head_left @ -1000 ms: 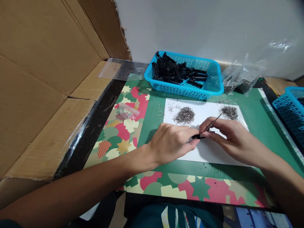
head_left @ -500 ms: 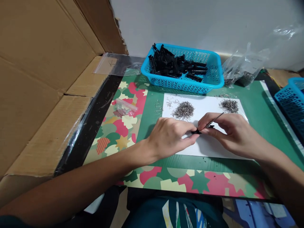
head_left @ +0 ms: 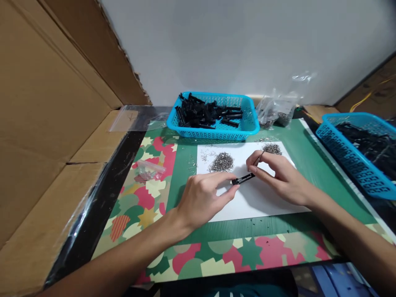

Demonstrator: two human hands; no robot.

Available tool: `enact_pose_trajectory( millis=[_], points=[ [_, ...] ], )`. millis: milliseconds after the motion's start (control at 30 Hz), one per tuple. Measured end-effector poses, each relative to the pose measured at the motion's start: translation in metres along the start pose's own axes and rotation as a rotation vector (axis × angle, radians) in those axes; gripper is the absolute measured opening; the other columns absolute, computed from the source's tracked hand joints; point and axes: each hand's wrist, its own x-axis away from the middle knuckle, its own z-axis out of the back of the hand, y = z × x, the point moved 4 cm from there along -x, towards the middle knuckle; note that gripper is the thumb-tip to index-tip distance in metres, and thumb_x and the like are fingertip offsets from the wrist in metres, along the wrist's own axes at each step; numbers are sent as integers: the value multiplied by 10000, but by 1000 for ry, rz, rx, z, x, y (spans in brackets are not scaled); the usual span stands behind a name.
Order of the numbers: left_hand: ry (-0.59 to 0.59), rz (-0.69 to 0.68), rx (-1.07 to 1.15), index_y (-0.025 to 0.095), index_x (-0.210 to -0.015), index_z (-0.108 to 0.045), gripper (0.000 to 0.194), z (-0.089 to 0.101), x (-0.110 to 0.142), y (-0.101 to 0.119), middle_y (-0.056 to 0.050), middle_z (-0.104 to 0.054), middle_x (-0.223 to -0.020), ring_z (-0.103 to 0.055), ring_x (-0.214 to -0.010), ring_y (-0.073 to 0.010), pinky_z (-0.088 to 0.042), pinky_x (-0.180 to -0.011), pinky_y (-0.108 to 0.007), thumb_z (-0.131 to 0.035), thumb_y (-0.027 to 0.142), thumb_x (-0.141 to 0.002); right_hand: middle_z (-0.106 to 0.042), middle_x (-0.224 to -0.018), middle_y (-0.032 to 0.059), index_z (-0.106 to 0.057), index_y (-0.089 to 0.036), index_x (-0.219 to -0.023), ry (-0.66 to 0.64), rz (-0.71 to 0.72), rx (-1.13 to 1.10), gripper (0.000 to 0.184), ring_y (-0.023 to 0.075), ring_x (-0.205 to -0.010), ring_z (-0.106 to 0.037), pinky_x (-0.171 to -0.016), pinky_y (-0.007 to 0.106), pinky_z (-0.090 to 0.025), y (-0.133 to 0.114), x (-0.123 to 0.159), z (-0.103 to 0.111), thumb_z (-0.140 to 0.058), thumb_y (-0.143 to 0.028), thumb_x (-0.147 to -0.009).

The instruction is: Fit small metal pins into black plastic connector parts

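Observation:
Between thumb and fingers, my left hand (head_left: 206, 196) pinches one end of a slim black plastic part (head_left: 243, 178) above the white paper (head_left: 238, 208). At the part's other end is my right hand (head_left: 280, 175), its fingers closed on a thin metal tool (head_left: 259, 158) that slants up past the index finger. The tool's lower tip is hidden by the fingers, so its exact kind does not show. Just beyond my hands lie a pile of small bent metal pieces (head_left: 222, 162) and a second metal pile (head_left: 272, 149), partly behind my right hand.
A blue basket (head_left: 213, 134) of black parts stands at the back. Another blue basket (head_left: 355, 169), also filled with dark parts, is at the right. Clear bags (head_left: 283, 111) sit by the wall. Cardboard (head_left: 40, 144) walls the left side; a small zip bag (head_left: 151, 170) lies on the mat.
The view has shifted, bringing more of the right basket into sight. My right hand has drawn away from my left fingertips, so more of the black part shows between them.

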Motion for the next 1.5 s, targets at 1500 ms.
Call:
enact_pose_trajectory(
  millis=[1500],
  points=[
    [1, 89, -1, 215, -923, -727, 213, 22, -12, -10, 21, -708, -829, -508, -552, -115, -413, -545, -259, -541, 128, -980, -698, -864, 47, -725, -201, -1171, -89, -237, 277, 393, 201, -748, -590, -697, 312, -439, 39, 8, 86, -419, -440, -1108]
  ],
)
